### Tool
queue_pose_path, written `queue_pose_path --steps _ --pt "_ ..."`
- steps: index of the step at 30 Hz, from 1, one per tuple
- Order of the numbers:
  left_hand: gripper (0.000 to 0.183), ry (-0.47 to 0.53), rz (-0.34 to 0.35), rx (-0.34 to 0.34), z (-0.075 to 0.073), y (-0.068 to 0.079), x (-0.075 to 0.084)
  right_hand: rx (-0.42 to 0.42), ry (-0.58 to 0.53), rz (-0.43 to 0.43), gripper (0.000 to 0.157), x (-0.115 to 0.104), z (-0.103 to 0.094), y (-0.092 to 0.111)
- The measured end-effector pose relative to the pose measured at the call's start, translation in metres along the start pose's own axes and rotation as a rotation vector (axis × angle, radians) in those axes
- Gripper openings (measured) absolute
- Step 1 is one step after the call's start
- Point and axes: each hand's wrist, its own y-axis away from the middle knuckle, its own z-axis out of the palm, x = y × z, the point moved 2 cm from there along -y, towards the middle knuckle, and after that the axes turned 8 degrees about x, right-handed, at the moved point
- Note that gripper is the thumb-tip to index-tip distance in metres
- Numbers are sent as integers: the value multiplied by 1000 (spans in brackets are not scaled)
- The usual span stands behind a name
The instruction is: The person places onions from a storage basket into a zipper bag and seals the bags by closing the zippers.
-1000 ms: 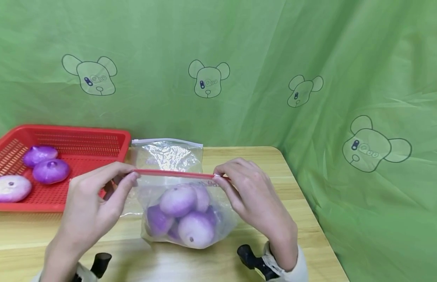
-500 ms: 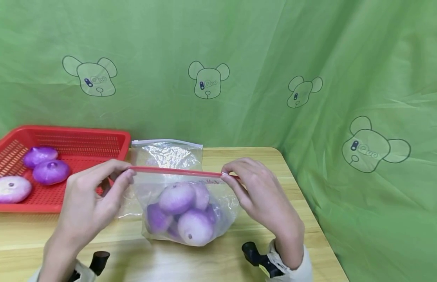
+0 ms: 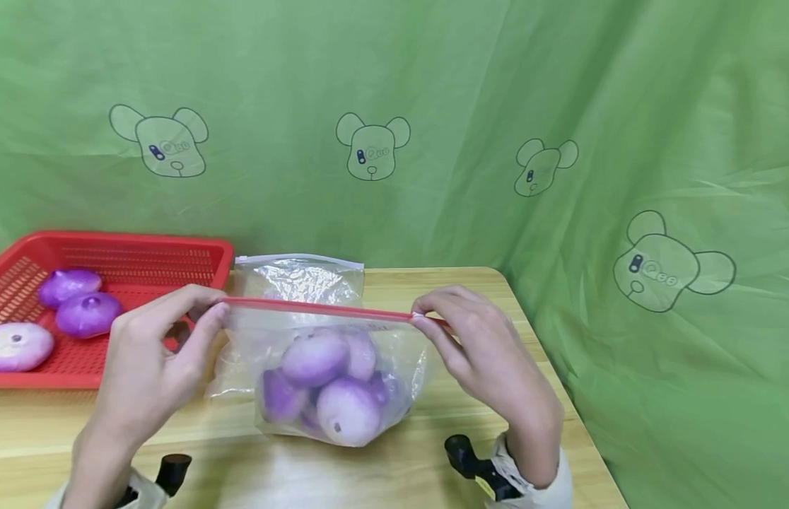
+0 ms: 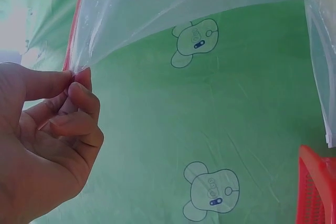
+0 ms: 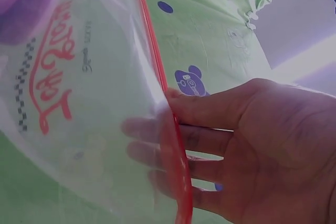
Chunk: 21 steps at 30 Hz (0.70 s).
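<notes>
A clear zip bag (image 3: pixel 397 353) with a red closing strip (image 3: pixel 318 308) stands on the table, with several purple-and-white onions (image 3: pixel 350 410) showing through its film. My left hand (image 3: pixel 154 357) pinches the strip's left end between thumb and forefinger; the left wrist view shows this hand (image 4: pixel 58 124) at the bag's corner, its other fingers curled. Near the strip's right end, my right hand (image 3: pixel 490 353) pinches the small white slider (image 3: pixel 416 315). In the right wrist view, the fingers of my right hand (image 5: pixel 252 140) lie behind the film, which bears red lettering (image 5: pixel 58 72).
A red plastic basket (image 3: pixel 146 244) with onions (image 3: pixel 89 314) in it stands at the left. Behind the filled bag lies another clear bag (image 3: pixel 305 277) with a white zip. The wooden table (image 3: pixel 471 290) meets a green curtain (image 3: pixel 273 198) at the back and right.
My left hand has shifted left and my right hand right with the slider, so a longer stretch of red strip shows between them. The onions stay in the bag.
</notes>
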Motion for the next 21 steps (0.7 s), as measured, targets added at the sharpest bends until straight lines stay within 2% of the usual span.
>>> queue_pose_path --steps 7,17,19,21 --pt "15 5 -35 -3 -3 -1 -4 21 -10 16 9 6 -7 4" --pt "17 50 -154 18 -8 -2 -17 48 -1 86 9 21 -25 13" --pt "17 47 -149 18 -7 -2 -15 58 -2 86 9 23 -28 15" --pt "16 29 -99 24 -4 -2 -10 83 -4 85 10 24 -32 16"
